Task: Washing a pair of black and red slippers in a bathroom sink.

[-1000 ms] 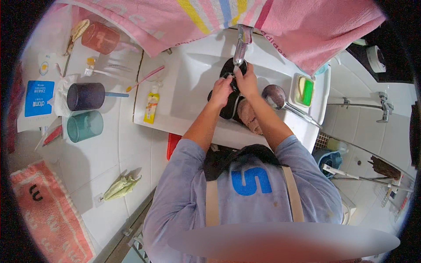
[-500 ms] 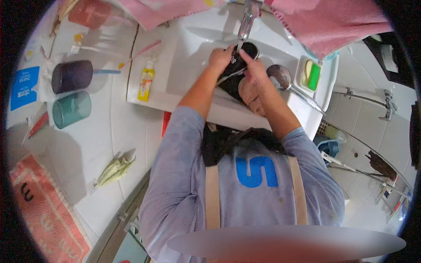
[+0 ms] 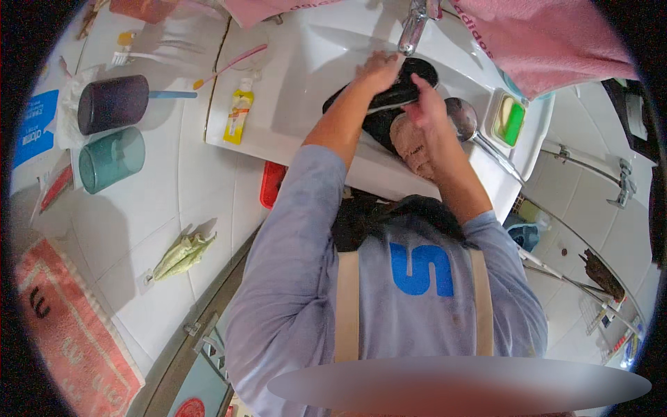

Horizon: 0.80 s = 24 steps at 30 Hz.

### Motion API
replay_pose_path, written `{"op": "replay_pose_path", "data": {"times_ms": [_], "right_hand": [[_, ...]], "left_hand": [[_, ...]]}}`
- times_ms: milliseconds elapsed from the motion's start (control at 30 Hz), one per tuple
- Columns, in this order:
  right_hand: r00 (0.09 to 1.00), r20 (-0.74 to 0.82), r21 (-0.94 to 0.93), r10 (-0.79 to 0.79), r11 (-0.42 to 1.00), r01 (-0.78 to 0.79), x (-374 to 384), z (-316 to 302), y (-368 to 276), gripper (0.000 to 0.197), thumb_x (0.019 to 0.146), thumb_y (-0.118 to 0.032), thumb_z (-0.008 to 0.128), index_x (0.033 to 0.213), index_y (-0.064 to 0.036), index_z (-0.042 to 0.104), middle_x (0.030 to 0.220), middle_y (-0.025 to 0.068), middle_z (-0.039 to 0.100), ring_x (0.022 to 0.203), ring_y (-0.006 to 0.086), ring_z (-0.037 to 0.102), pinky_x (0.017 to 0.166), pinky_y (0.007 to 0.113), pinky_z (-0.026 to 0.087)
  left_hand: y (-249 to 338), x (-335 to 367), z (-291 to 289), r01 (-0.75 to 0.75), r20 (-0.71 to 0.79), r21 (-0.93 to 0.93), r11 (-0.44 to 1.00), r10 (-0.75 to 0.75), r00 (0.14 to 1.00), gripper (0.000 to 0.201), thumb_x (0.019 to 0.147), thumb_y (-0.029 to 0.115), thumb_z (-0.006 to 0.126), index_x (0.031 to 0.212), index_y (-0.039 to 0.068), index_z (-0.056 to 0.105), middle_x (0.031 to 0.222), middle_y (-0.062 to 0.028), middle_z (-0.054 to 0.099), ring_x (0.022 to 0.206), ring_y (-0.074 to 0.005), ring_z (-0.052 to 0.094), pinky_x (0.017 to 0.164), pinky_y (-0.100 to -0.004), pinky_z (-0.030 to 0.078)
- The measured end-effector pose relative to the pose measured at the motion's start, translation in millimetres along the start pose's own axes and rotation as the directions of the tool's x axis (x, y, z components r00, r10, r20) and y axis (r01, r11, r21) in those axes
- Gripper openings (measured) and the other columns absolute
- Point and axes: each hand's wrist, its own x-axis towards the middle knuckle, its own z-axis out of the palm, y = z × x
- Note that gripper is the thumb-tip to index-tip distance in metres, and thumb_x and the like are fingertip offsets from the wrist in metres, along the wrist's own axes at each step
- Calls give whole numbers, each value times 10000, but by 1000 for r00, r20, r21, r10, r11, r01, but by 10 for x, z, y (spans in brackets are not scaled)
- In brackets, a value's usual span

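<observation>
Under the chrome faucet (image 3: 415, 31), a black shoe (image 3: 421, 67) with a pale sole edge is held tilted in the white sink (image 3: 306, 76). My left hand (image 3: 379, 72) is on its upper left side, fingers partly blurred. My right hand (image 3: 426, 104) grips the right end, thumb on top. Below the shoe lies another dark thing (image 3: 379, 132), partly hidden, with a brown printed piece (image 3: 411, 144) beside my right wrist. A round metal ladle-like thing (image 3: 461, 117) with a long handle rests to the right of my right hand.
A yellow bottle (image 3: 239, 115) stands on the left rim. On the right rim is a soap dish (image 3: 508, 119) with a green-and-cream block. Pink towels (image 3: 542, 48) hang at the back. Dark and teal cups (image 3: 112, 160) are at the left wall; a red basin (image 3: 272, 184) is below the sink.
The shoe has turned so that more of its length reaches left. My left hand has shifted along it, and my right hand has opened out slightly. The whole view has shifted a little.
</observation>
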Motion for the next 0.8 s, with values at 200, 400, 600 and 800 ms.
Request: {"op": "replay_pose_path", "data": {"times_ms": [200,400,600,800], "right_hand": [[978,201,238,52,966,-101,55,-118,-137,338,934,-356,500,1054,-50,576,1040,113,625,964,282,597,858,433,486],[999,40,42,-18,999,16,-39,-183,126,408,940,-411,468,1164,-79,544,1132,87,601,1065,252,555,954,426,425],[982,185,111,41,992,-63,-184,186,-71,432,935,-434,460,1159,-76,552,1138,112,603,1096,278,542,968,456,408],[969,214,217,124,961,-171,40,-229,37,419,939,-430,456,1154,-84,553,1134,110,606,1076,277,558,936,452,432]], "left_hand": [[512,-388,418,-261,-105,-108,959,250,963,647,921,439,315,1401,8,276,1448,-242,253,1360,-384,199,1098,-508,148],[377,-421,107,-139,-72,-32,990,136,988,674,920,456,337,1405,-5,252,1454,-223,255,1378,-347,180,1102,-534,116],[597,-428,139,-68,-161,48,996,75,984,652,917,421,366,1387,-18,260,1463,-225,226,1360,-353,213,1094,-524,157],[371,-697,283,-301,-13,-26,953,300,954,643,937,405,302,1429,11,176,1495,-189,172,1388,-311,167,1108,-518,111]]}}
